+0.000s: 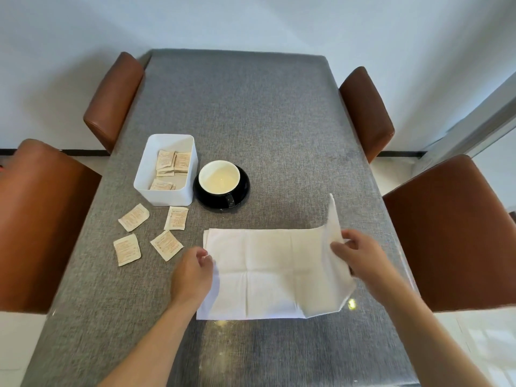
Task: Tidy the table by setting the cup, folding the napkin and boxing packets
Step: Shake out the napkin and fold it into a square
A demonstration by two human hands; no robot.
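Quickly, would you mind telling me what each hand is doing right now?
Left hand: closed, pinching the napkin's left edge.
Right hand: closed on the napkin's lifted right edge.

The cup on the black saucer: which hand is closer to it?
Left. The left hand sits almost straight below the cup, at the napkin's left edge; the right hand is farther right, lifting the napkin's right side.
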